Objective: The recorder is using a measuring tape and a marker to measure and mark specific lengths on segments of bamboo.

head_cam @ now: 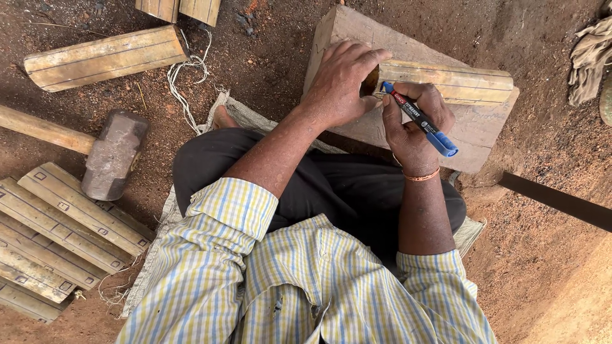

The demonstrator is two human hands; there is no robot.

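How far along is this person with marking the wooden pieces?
Done, it seems: the stacked strips at lower left already carry small drawn squares. In hand: the left hand steadies a wooden piece on the block while the right hand holds a blue marker to its end. Left: the piece at upper left shows no square from here.

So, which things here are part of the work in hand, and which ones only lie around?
In use: left hand, right hand, blue marker pen, split yellowish wood piece, large wooden block.
Lying about: stone-headed mallet, marked wood strips, white string, crumpled cloth.
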